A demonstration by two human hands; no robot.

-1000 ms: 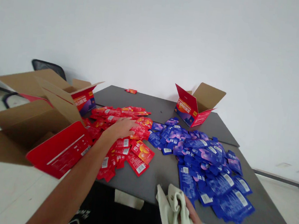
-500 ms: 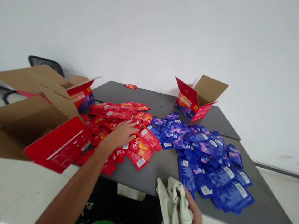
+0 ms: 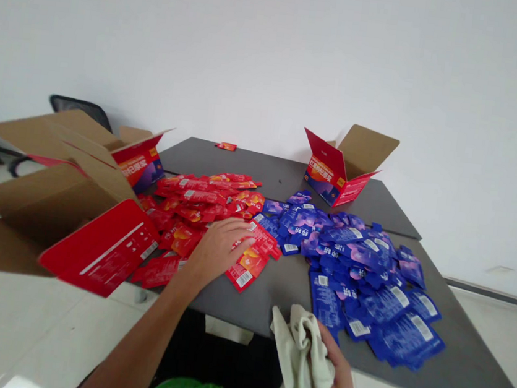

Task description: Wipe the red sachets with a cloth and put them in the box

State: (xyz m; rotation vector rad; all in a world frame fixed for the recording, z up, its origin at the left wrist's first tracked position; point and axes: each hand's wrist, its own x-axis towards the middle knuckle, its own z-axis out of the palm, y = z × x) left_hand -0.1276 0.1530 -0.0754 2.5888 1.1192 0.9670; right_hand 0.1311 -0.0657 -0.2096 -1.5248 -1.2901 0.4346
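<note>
My left hand (image 3: 220,247) lies over the right side of the heap of red pouches (image 3: 193,196), fingers stretched out and touching them. Just beyond its fingertips, flat red pouches (image 3: 255,257) with white barcode labels lie overlapped. In my right hand (image 3: 335,377) is a crumpled off-white cloth (image 3: 303,355), gripped at the table's front edge. A spread heap of blue pouches (image 3: 350,248) lies to the right, near the right hand. What is under my left palm is hidden.
An open red carton (image 3: 335,175) stands at the back right of the grey table (image 3: 270,295). Open cartons with raised flaps (image 3: 107,251) crowd the left side. One red pouch (image 3: 226,146) lies at the far edge. A dark chair (image 3: 81,110) stands behind, left.
My left hand has slid right and slightly toward me across the red pouches. Several pouches near the front edge no longer show there. My right hand still grips the cloth.
</note>
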